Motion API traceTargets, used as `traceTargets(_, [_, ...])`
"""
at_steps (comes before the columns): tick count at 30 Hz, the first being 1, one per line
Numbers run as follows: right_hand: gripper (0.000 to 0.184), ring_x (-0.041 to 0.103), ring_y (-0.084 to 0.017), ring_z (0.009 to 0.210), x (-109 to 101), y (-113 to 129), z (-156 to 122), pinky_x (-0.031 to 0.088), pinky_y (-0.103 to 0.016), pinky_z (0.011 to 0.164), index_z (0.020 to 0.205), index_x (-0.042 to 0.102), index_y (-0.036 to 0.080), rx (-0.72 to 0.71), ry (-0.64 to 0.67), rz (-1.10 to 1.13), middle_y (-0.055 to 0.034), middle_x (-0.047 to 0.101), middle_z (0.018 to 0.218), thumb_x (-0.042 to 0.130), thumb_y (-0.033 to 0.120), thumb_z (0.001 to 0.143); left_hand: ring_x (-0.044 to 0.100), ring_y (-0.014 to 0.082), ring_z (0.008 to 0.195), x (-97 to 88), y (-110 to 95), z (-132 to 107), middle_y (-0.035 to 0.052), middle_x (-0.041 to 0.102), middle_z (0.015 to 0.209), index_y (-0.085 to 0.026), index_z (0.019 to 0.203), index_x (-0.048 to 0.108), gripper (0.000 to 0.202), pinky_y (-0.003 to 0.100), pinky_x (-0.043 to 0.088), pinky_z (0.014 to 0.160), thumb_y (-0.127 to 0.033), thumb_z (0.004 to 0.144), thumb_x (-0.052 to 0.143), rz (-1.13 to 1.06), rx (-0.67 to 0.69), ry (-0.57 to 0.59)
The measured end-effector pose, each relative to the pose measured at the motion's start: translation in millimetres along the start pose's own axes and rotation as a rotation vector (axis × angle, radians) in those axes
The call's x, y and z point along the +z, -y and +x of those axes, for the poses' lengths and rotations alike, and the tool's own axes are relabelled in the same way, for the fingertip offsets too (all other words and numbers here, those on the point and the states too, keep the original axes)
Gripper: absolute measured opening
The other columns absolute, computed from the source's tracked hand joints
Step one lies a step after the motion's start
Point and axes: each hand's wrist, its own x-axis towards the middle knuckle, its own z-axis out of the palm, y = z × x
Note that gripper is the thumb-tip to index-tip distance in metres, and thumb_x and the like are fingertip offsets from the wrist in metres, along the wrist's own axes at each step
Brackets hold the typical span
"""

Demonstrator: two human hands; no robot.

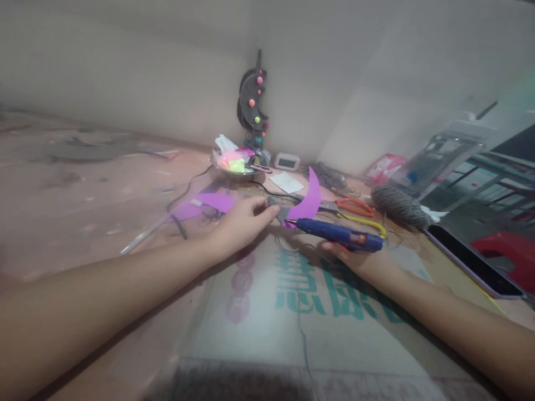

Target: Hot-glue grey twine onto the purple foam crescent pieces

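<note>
My right hand (358, 259) grips a blue glue gun (340, 234) lying nearly level, its tip pointing left at the lower end of a purple crescent-shaped cutout (308, 201). My left hand (241, 224) reaches in from the left. Its fingers pinch that end of the crescent, where grey yarn (279, 211) is wrapped round it. Both hands rest over a flattened cardboard sheet (292, 301) with green printed characters.
Orange-handled scissors (353, 206) and a ball of grey yarn (397, 206) lie to the right. A metal dish (234, 167) of coloured bits, a black crescent decorated with pompoms (253, 106), a small white clock (286, 161) and a phone (472, 259) stand around.
</note>
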Motion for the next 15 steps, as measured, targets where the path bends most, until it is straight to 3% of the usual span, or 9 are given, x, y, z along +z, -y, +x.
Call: traceTargets(15, [0.021, 0.057, -0.019, 0.052, 0.5, -3.4, -0.9, 0.046, -0.031, 0.048, 0.067, 0.049, 0.025, 0.018, -0.01, 0.035, 0.0011, 0.058, 0.059, 0.065, 0.035, 0.077, 0.046, 0.0123, 0.054, -1.2, -0.2, 0.0, -0.0021, 0.049, 0.058, -0.019, 0.066, 0.051, 0.033, 0.023, 0.033, 0.047, -0.045, 0.085, 0.051, 0.039, 0.016, 0.001])
